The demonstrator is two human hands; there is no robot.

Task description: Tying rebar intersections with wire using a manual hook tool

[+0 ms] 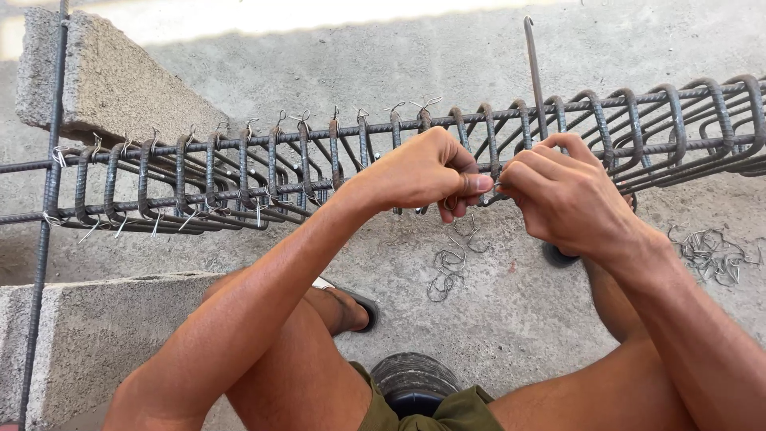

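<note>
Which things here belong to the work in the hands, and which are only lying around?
In use:
- left hand and right hand, pinching a tie wire
- rebar cage
- hooked tying rod

Lying about:
- loose wire ties on the concrete floor
- wire pile
- concrete blocks

no packages showing, no labels, no signs, no screens appearing anywhere in the head view
</note>
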